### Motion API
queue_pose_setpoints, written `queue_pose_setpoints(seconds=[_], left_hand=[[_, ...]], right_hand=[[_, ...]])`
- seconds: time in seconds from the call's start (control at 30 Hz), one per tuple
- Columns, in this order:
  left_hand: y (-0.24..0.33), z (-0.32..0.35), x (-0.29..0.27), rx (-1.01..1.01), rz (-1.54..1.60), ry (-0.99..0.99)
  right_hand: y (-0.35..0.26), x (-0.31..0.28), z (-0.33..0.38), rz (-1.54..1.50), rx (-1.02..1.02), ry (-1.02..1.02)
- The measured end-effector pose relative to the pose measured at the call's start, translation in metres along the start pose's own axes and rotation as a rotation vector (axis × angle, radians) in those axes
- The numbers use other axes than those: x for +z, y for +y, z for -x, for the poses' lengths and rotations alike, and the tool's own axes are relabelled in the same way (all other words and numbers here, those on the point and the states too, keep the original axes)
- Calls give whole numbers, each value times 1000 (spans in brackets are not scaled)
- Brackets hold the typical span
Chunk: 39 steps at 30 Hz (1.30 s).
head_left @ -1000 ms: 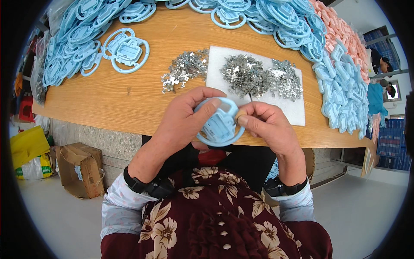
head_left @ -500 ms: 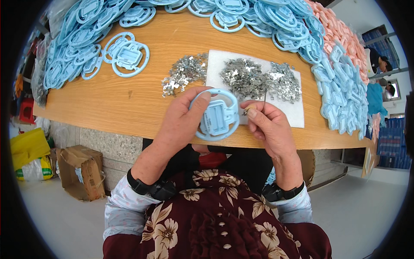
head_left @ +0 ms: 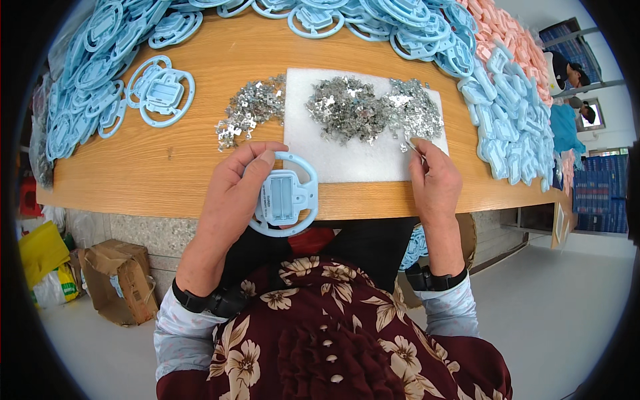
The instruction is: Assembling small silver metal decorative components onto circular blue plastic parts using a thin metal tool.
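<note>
Wd tbl (head_left: 180, 167), cardbd bx (head_left: 123, 283) on flr (head_left: 547, 313)

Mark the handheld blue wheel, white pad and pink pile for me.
Handheld blue wheel (head_left: 282, 199), head view: central panel.
White pad (head_left: 350, 162), head view: bare front area.
Pink pile (head_left: 508, 48), head view: visible middle.

By the left end of the wooden table (head_left: 167, 190) are an open cardboard box (head_left: 133, 283), a yellow sack (head_left: 43, 252) and a red object (head_left: 29, 198), too blurred to name. Past the table's right end are a tall blue stack (head_left: 598, 193) and two people (head_left: 576, 75).
</note>
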<state>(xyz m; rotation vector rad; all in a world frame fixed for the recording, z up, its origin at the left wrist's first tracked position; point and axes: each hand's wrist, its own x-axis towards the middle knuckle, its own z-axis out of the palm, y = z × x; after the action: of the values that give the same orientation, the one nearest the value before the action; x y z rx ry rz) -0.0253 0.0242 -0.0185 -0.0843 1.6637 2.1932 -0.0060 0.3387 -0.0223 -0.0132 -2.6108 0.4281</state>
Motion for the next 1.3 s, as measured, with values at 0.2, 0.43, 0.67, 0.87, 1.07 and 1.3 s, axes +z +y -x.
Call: queue_pose_setpoints(seconds=[0.2,0.43,0.67,0.87,1.07,1.3], left_hand=[[-1,2,0,6,-135,3],[1,5,0,-5,-112,-15],[2,5,3,0,-99,-9],[4,3,7,30,-245,-59],[18,-11,33,132,-523,-88],[15,-27,35,218,-711,-66]], right_hand=[[-46,4,-13,-342,81,-177],[-71,29,-21,-242,-31,-270],[-58,19,-17,-496,143,-388],[-62,10,-20,-773,286,-533],[-74,11,-21,-848,253,-494],[-84,14,-21,-690,128,-378]])
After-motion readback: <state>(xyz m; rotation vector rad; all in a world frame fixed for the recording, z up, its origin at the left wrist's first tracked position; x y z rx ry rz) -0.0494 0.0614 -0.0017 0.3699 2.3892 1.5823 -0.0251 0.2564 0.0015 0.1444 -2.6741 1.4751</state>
